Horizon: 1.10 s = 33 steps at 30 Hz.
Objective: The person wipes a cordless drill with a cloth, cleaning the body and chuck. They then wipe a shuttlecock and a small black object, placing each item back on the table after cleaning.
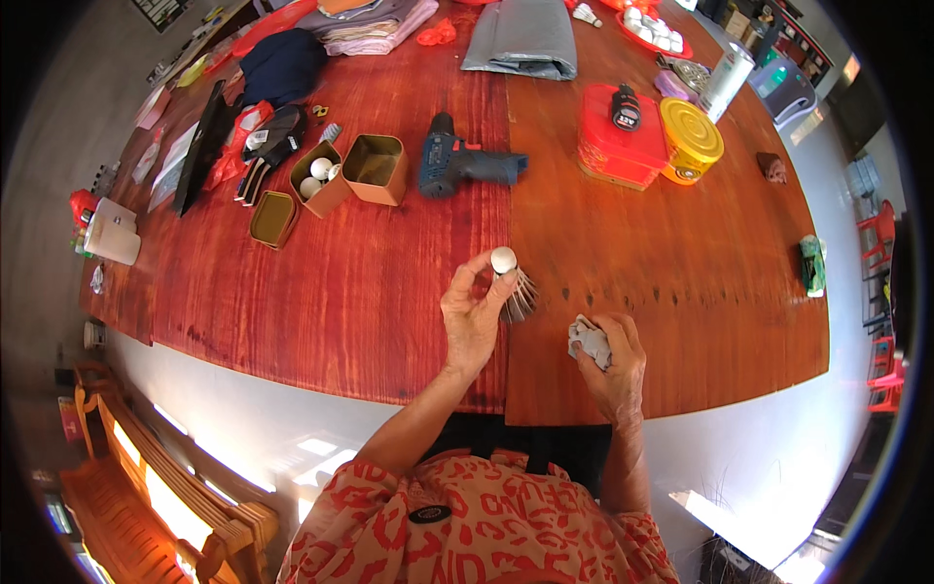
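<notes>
One wooden table (671, 273), red on the left and orange-brown on the right, lies under both hands. A cordless drill (455, 164) rests on it, well beyond them. The left hand (473, 313), slightly farther forward, is closed in a pinch, thumb and fingers gripping a shuttlecock (520, 292) near its head end, by the seam where the two colours meet. The right hand (617, 368) is curled around a crumpled grey cloth (590, 343), to the right of the shuttlecock and nearer the table's front edge; the cloth and shuttlecock are near each other but apart. The shuttlecock's long axis slants, its feathers spreading toward the lower right, on the right hand's side; whether they touch the wood, I cannot tell. The white cork tip (503, 259) points away from the front edge.
</notes>
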### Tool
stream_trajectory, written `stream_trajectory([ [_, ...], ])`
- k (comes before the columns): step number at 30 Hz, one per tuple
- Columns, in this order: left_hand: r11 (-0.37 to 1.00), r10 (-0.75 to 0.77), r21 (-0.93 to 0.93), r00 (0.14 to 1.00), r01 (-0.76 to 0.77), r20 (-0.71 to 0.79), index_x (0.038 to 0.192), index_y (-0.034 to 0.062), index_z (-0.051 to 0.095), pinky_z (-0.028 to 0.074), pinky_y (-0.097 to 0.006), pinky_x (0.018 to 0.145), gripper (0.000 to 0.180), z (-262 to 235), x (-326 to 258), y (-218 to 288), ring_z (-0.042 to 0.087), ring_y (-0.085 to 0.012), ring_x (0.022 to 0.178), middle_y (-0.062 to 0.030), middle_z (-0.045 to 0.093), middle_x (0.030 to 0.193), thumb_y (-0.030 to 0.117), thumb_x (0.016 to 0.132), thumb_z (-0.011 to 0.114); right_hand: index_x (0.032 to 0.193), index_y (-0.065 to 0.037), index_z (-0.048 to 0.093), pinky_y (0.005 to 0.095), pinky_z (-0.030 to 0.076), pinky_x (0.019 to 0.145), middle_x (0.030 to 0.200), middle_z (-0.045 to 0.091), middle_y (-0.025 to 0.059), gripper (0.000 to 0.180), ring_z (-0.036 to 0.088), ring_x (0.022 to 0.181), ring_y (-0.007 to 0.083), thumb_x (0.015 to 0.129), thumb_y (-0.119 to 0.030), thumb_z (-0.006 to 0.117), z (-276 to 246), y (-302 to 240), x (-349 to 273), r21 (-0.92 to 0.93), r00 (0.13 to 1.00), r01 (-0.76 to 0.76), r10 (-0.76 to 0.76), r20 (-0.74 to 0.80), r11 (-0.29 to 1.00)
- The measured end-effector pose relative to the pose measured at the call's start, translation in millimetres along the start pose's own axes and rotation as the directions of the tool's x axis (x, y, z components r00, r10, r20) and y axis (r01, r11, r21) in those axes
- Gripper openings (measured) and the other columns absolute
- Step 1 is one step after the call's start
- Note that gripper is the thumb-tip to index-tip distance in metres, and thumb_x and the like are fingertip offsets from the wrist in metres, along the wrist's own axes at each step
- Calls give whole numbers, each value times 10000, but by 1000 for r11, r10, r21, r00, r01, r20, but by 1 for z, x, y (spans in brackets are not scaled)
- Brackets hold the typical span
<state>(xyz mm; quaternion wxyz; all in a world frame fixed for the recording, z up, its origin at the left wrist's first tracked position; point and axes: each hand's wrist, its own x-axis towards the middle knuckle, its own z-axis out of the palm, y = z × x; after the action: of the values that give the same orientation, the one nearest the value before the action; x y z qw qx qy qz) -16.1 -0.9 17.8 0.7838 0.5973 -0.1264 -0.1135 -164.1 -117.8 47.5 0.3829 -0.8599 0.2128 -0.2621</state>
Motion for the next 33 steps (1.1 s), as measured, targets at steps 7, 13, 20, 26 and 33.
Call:
stream_trajectory([
  [7,941,340,7,941,-340,-4,1064,18,571,524,-255,755,286,0,97,13,606,-107,847,-44,629,966,17,805,691,1003,-9,591,391,485,726,975,563,156,360,556,874,341,660,4,700,17,41,23,-82,999,-10,7,-37,997],
  [13,894,430,152,902,-421,-32,1039,45,604,476,-281,767,289,17,168,13,587,-115,881,-33,640,965,86,783,731,961,-36,608,385,467,673,935,571,120,322,545,820,317,654,-38,703,35,41,33,-245,992,102,-116,-42,964],
  [20,740,551,425,832,-520,58,1065,30,605,464,-317,761,327,39,213,-8,595,-193,864,-79,633,971,75,765,726,989,-33,614,386,480,673,955,577,120,382,550,834,313,621,-46,713,34,44,39,-260,998,66,-65,14,963],
  [26,632,547,582,827,-512,133,1086,32,598,478,-324,797,338,45,220,-20,603,-223,901,-102,629,1011,50,769,715,988,-29,615,384,489,674,953,581,130,389,558,824,318,612,-43,714,34,46,40,-241,998,59,-54,27,969],
  [33,453,579,707,782,-544,231,1057,43,586,443,-402,783,378,46,228,-37,579,-285,885,-105,626,972,110,721,748,968,-47,621,385,495,662,940,594,121,351,566,800,311,628,-32,709,33,44,43,-183,1000,-9,14,25,983],
])
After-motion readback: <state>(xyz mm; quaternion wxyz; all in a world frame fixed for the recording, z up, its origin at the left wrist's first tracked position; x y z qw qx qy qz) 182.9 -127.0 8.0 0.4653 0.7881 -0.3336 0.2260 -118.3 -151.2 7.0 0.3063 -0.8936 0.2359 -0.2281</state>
